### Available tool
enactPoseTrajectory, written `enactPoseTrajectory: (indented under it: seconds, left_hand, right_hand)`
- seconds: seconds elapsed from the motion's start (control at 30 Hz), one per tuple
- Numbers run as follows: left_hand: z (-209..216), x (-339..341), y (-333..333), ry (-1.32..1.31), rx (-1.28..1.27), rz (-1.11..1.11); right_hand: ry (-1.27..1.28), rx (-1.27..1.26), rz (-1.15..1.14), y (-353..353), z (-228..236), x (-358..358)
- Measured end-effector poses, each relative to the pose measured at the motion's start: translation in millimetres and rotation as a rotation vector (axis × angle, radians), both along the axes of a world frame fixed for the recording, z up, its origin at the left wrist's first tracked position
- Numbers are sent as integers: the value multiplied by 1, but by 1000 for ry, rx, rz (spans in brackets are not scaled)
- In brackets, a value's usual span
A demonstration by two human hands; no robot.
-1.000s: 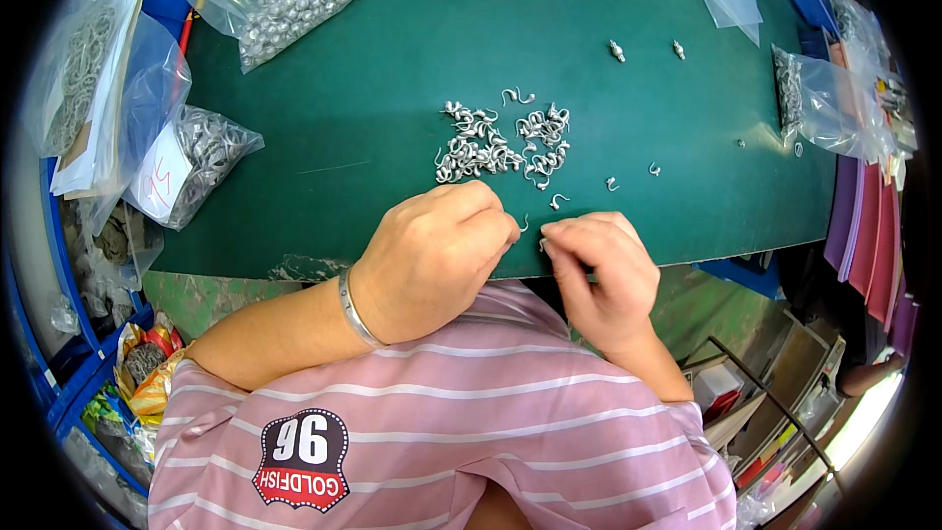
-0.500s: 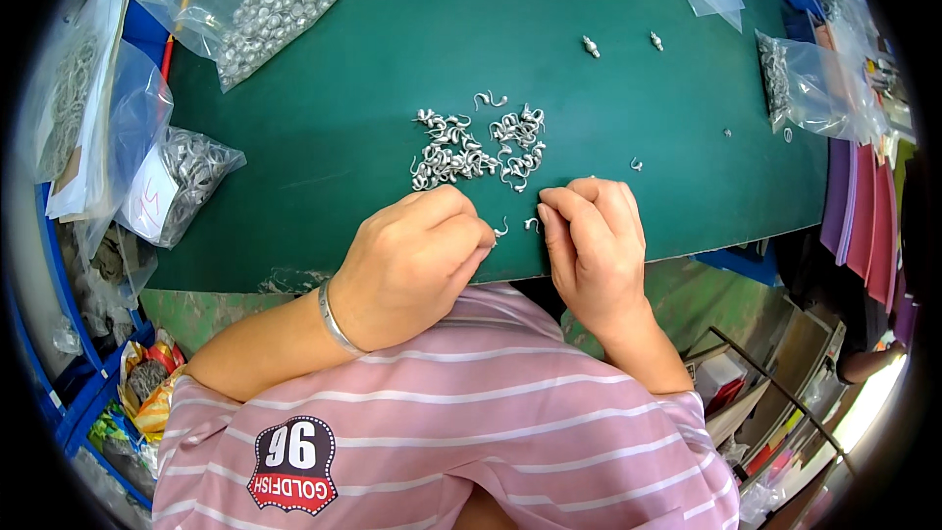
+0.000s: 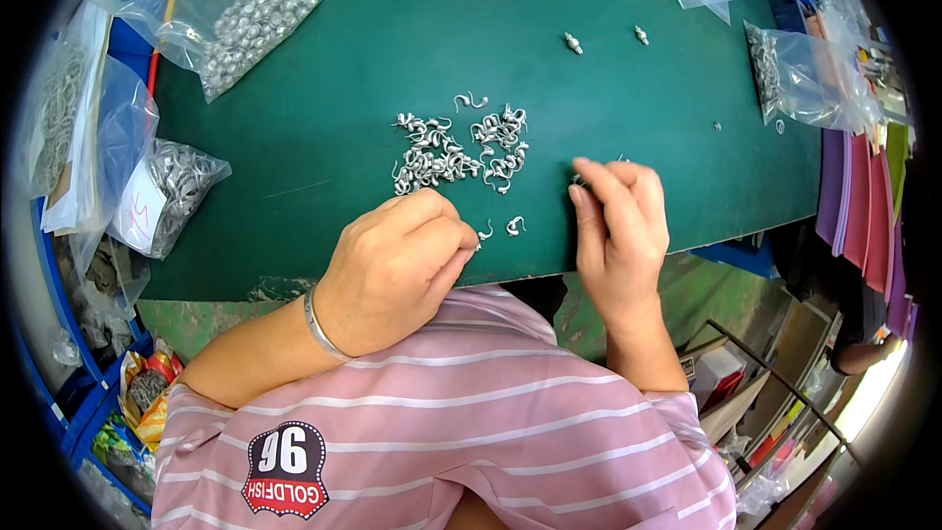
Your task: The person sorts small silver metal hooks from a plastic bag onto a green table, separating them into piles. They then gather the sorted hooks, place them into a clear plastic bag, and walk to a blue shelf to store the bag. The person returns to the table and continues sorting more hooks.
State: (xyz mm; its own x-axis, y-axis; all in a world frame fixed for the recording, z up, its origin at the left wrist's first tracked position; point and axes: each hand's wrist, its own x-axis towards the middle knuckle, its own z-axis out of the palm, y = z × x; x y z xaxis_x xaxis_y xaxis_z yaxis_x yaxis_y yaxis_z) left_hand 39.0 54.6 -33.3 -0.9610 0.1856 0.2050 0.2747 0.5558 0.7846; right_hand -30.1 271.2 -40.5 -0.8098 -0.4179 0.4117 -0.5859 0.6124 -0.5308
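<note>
My left hand (image 3: pixel 400 270), a metal bangle on its wrist, is closed near the table's front edge. Its thumb and forefinger pinch a small silver metal hook (image 3: pixel 485 232), whose curved tip pokes out. A loose hook (image 3: pixel 515 226) lies just to the right of it. My right hand (image 3: pixel 623 236) is raised over the table edge, fingertips closed on a tiny silver metal piece (image 3: pixel 577 179), mostly hidden. Beyond both hands lie two clusters of curved silver hooks with rounded ends, a left pile (image 3: pixel 432 157) and a right pile (image 3: pixel 503 145). A single hook (image 3: pixel 471 100) sits behind them.
Two small silver fittings (image 3: pixel 573 43) lie far right on the green table (image 3: pixel 343 59). Clear bags of metal parts (image 3: pixel 265 20) stand at the left, another bag (image 3: pixel 800 79) at the right. Blue racks flank the left side; pink and purple sheets (image 3: pixel 859 216) hang at right.
My right hand has moved right, away from the loose hook, with a tiny metal piece now showing at its fingertips. The left hand keeps its pinch; the whole view has shifted slightly.
</note>
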Motion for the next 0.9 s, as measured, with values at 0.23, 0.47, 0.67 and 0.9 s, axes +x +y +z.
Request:
enactPoseTrajectory:
  seconds: [0.23, 0.47, 0.67, 0.9]
  left_hand:
    - [-1, 0, 0, 4, 4, 5]
    - [0, -1, 0, -10, 28, 6]
    - [2, -2, 1, -16, 42, 4]
    - [2, -1, 1, -34, 67, 9]
  right_hand:
    - [-128, -9, -14, 4, 5, -4]
    - [-574, -670, -28, 15, 2, 7]
    - [-516, -705, 3, 22, 2, 6]
    - [-344, -460, -244, 45, -4, -24]
